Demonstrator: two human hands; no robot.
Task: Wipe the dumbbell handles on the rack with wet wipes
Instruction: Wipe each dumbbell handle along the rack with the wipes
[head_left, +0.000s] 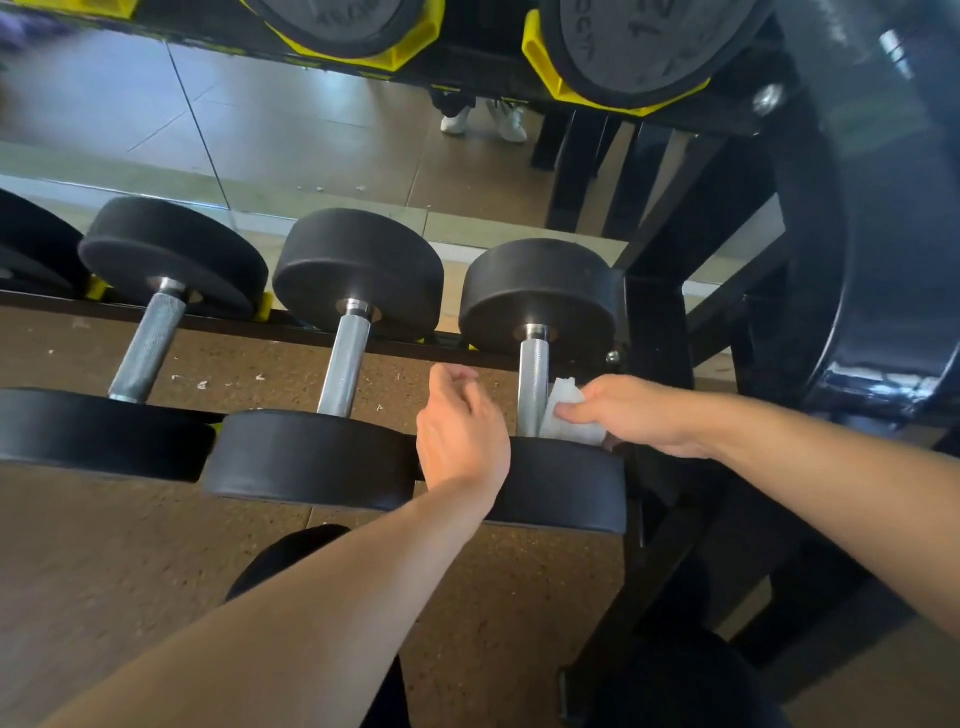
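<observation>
Three black dumbbells lie on the low rack (655, 332). The rightmost dumbbell has a knurled steel handle (533, 379), and a white wet wipe (565, 415) is pressed against that handle's right side. My right hand (631, 415) pinches the wipe just above the near weight head (561, 483). My left hand (460, 431) hovers left of that handle with loosely curled fingers and holds nothing. The middle dumbbell's handle (345, 364) and the left dumbbell's handle (148, 348) are bare.
An upper rack tier with yellow cradles (540, 57) holds larger dumbbells overhead. A big black weight (883, 260) juts out at the right. A mirror behind the rack reflects white shoes (483, 122). Brown speckled rubber floor (130, 545) lies below.
</observation>
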